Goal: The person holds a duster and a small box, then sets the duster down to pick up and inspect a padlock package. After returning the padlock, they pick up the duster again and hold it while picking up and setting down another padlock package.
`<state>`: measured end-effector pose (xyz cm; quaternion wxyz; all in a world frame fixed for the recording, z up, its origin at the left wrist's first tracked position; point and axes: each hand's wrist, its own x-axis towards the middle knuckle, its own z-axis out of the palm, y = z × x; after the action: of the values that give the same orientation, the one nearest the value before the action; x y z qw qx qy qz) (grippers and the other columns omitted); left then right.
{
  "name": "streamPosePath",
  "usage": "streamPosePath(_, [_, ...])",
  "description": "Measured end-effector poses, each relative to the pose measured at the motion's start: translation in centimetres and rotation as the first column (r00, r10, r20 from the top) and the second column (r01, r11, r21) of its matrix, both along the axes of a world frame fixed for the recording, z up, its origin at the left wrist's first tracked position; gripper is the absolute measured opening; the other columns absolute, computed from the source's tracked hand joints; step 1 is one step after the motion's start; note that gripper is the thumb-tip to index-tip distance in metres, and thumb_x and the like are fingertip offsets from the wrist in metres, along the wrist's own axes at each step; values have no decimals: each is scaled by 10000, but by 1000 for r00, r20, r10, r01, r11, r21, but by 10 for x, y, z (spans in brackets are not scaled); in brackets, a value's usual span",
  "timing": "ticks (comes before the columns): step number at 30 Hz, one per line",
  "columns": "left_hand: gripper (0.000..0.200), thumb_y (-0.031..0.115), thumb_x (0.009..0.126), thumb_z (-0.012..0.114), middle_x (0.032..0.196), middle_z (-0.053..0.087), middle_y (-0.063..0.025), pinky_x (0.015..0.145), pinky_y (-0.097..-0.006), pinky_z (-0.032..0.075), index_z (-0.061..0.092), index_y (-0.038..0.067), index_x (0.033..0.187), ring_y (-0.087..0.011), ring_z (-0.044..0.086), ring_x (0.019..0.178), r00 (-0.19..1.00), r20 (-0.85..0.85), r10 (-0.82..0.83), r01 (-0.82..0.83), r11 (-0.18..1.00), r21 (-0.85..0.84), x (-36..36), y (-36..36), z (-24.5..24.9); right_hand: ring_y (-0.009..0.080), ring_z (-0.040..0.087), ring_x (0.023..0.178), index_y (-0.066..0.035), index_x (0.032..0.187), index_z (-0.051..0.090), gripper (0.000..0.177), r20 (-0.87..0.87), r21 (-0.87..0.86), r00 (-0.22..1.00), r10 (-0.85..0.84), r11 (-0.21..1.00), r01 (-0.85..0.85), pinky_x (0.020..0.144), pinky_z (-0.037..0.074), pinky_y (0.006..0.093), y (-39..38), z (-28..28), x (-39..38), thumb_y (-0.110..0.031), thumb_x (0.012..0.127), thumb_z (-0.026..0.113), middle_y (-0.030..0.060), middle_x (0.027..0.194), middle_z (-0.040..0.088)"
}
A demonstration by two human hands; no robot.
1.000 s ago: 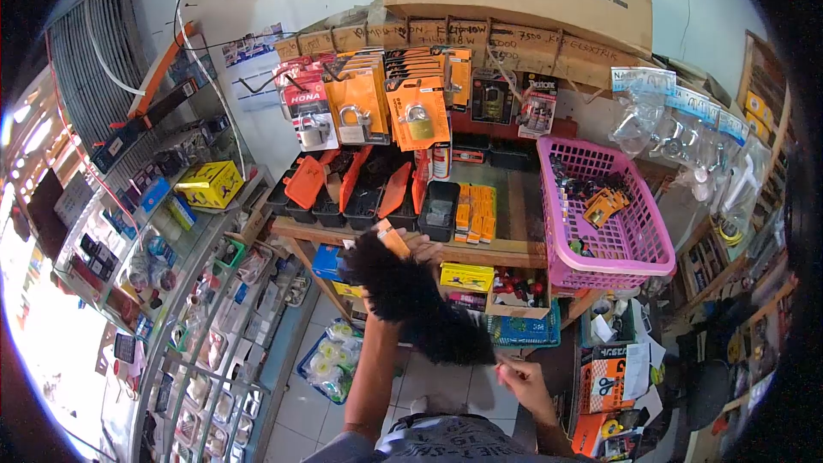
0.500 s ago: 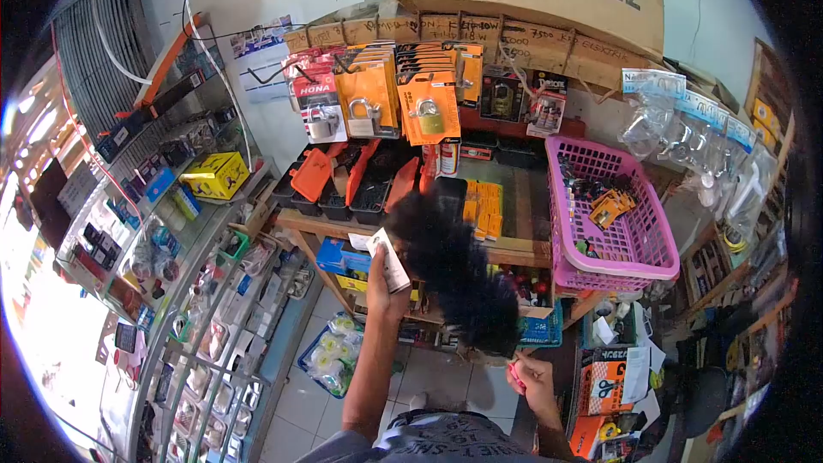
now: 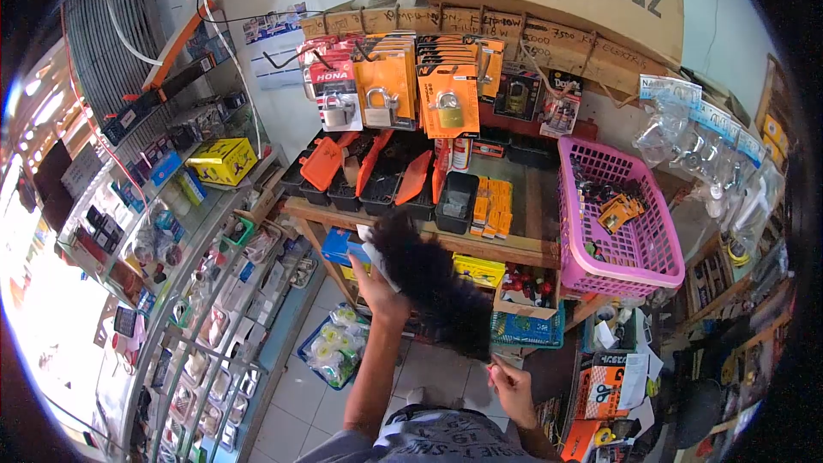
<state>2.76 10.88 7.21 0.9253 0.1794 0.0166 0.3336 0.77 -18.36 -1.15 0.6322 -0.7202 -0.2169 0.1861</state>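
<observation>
My left hand [image 3: 383, 298] is closed around a small white flat box [image 3: 374, 255], whose upper edge shows beside the fingers. In my right hand [image 3: 513, 393] is the handle end of a black feather duster [image 3: 441, 287]. The duster's dark bristles slant up and left, overlapping the white box and hiding much of its right side. Behind the duster's tip, black bins [image 3: 377, 199] with orange lids stand on a wooden table [image 3: 523, 244]. Orange packets [image 3: 493, 206] lie beside a black bin on this table.
A pink basket [image 3: 621, 267] with small goods stands at the table's right. Carded padlocks [image 3: 447, 103] hang above the bins. On the left runs a glass display case [image 3: 214, 291] with a yellow box [image 3: 221, 161] on top. A basket of plastic-wrapped items [image 3: 334, 351] sits on the tiled floor.
The duster has shifted down and left, now covering much of the white box. My right hand has moved left and slightly toward the white box. My left hand has turned and lowered slightly.
</observation>
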Motion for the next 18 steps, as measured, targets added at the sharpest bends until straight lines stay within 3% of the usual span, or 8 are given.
streamPosePath(2, [639, 555, 970, 314, 1371, 487, -167, 1029, -568, 388, 383, 92, 1405, -409, 508, 1207, 997, 69, -24, 28, 998, -54, 9, 7, -22, 32, 443, 560, 58, 987, 678, 291, 30, 0, 999, 27, 1000, -27, 509, 376, 211, -3, -5, 1, -208, 983, 561, -6, 672, 580])
streamPosePath(4, [743, 648, 955, 247, 1365, 507, -158, 1089, -511, 345, 432, 83, 1400, -360, 492, 1243, 688, 605, -400, 372, 911, 180, 15, 10, -21, 27, 443, 562, 54, 1012, 675, 295, -41, -25, 997, 65, 998, -66, 511, 383, 211, -2, 7, 0, -218, 986, 563, -8, 669, 575])
streamPosePath(6, [777, 674, 938, 263, 1337, 525, -168, 1072, -508, 365, 447, 53, 1368, -357, 495, 1239, 842, 478, -251, 170, 963, 207, 0, -3, -3, 54, 494, 634, 39, 1161, 607, 336, -80, -38, 996, 41, 998, -44, 612, 444, 247, -3, 1, 3, -246, 989, 559, 32, 791, 627])
streamPosePath(8, [751, 650, 933, 280, 1303, 541, -182, 1029, -563, 391, 465, 42, 1334, -422, 499, 1216, 991, -99, 91, -92, 996, -9, -3, -14, 22, 82, 544, 706, 25, 1311, 539, 437, -127, -54, 992, 16, 998, -23, 713, 505, 282, -6, -5, 5, -274, 992, 556, 72, 912, 679])
streamPosePath(12, [808, 701, 918, 233, 1330, 528, -155, 1015, -536, 413, 446, 56, 1357, -362, 552, 1176, 920, 362, -149, 89, 980, 178, 4, 6, -25, 89, 554, 709, 41, 1305, 537, 448, -155, -77, 985, 80, 993, -93, 689, 494, 280, -3, 2, 2, -276, 989, 563, 67, 860, 668])
streamPosePath(14, [753, 647, 938, 257, 1350, 520, -139, 1057, -497, 379, 439, 45, 1352, -336, 530, 1212, 998, -51, 29, -29, 1000, 7, -3, -10, 8, 90, 552, 707, 46, 1303, 537, 446, -79, -56, 997, -6, 998, 1, 680, 490, 280, -2, 5, -2, -271, 990, 562, 60, 826, 654])
streamPosePath(16, [704, 603, 956, 305, 1371, 509, -117, 1099, -443, 334, 418, 49, 1375, -310, 496, 1253, 999, 0, -47, 47, 999, 20, -2, -7, -9, 88, 543, 698, 56, 1299, 536, 443, -174, -6, 978, 112, 993, -114, 672, 477, 274, -2, 0, 0, -265, 994, 556, 35, 761, 613])
streamPosePath(18, [700, 610, 951, 368, 1370, 510, -102, 1088, -422, 352, 418, 64, 1387, -308, 490, 1252, 960, -197, 198, -17, 746, 665, 6, -5, -31, 80, 513, 676, 61, 1299, 533, 444, -218, -23, 962, 165, 984, -174, 686, 473, 275, -2, -1, 3, -260, 993, 557, 22, 740, 595])
